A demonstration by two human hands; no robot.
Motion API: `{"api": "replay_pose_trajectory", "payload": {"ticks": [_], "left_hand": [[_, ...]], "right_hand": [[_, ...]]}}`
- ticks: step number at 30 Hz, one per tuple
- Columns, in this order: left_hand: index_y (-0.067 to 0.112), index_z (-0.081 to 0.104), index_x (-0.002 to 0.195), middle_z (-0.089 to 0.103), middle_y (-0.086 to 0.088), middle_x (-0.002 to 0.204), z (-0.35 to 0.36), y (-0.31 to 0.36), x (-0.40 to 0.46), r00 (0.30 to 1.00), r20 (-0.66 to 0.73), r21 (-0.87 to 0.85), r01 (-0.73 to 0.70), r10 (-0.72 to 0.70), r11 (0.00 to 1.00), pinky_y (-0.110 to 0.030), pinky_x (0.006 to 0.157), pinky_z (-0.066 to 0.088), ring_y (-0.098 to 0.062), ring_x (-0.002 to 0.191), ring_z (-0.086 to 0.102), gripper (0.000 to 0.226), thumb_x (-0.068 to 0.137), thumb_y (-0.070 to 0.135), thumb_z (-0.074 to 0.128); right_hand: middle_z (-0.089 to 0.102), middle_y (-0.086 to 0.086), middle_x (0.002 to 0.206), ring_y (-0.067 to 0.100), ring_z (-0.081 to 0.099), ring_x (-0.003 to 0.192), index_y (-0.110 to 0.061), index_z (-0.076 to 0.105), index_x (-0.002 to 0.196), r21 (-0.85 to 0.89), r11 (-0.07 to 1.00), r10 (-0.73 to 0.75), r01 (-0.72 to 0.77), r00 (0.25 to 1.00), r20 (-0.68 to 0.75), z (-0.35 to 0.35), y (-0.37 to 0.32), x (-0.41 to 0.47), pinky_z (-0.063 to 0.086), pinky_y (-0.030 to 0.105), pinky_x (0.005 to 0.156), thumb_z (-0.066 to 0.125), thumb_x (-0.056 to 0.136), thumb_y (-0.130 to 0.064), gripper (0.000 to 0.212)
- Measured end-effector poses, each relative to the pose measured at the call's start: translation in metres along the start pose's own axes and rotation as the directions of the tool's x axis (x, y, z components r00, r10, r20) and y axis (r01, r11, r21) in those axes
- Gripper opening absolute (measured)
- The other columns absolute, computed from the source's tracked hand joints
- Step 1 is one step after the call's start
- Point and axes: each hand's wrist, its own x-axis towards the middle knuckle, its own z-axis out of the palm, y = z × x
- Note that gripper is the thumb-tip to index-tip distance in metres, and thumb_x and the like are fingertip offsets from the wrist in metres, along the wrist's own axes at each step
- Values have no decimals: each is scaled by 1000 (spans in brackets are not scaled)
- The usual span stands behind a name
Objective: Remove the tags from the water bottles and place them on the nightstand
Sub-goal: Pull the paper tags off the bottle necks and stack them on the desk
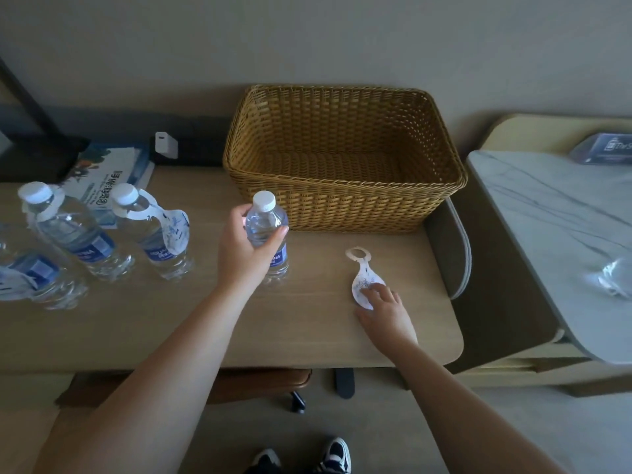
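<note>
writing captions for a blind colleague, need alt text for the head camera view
A person's left hand grips an upright clear plastic water bottle with a white cap and no tag, while the right hand rests fingertips on a white paper neck tag lying flat on the light wooden desk. Behind stands an empty woven wicker basket; three tagged bottles stand left.

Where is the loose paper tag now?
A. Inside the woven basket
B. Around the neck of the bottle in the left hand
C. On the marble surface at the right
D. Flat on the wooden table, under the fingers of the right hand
D: the loose tag lies flat on the wooden table, with the right hand touching its lower end.
</note>
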Motion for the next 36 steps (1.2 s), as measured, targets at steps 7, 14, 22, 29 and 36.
{"api": "replay_pose_trajectory", "payload": {"ticks": [7,14,22,29,36], "left_hand": [[37,41,112,54,26,97,-2,0,1,1000,-7,20,27,-27,999,-11,65,38,20,83,53,53,75,41,79],[40,40,113,54,29,98,-2,0,0,999,-15,32,41,-41,999,-21,71,45,13,86,56,53,75,44,78],[46,40,117,55,26,107,2,1,-2,998,-22,12,57,-57,998,-17,72,41,2,99,57,54,76,47,76],[29,33,146,51,8,135,2,10,-12,994,1,22,111,-111,994,-21,92,43,-7,121,48,77,82,44,72],[20,47,134,55,3,123,-56,10,-48,970,-240,122,67,-35,990,-36,94,51,-11,112,56,67,79,44,74]], "right_hand": [[38,2,146,24,36,128,-17,48,138,-11,987,157,-158,987,-19,-18,29,-2,41,37,97,47,96,-29,44],[26,5,153,26,22,140,-19,40,141,-8,970,242,-241,970,40,-32,46,9,37,43,105,41,96,-31,47],[25,7,157,24,15,146,-11,45,140,18,993,120,-120,992,-48,-32,50,10,28,41,114,45,97,-25,46],[49,10,135,28,45,125,-6,59,123,175,976,-95,130,975,-200,-32,6,17,42,37,97,55,92,-15,33],[58,7,117,26,55,107,-6,64,111,326,808,-458,491,871,-178,-15,-95,-1,45,31,90,60,84,-5,27]]}}
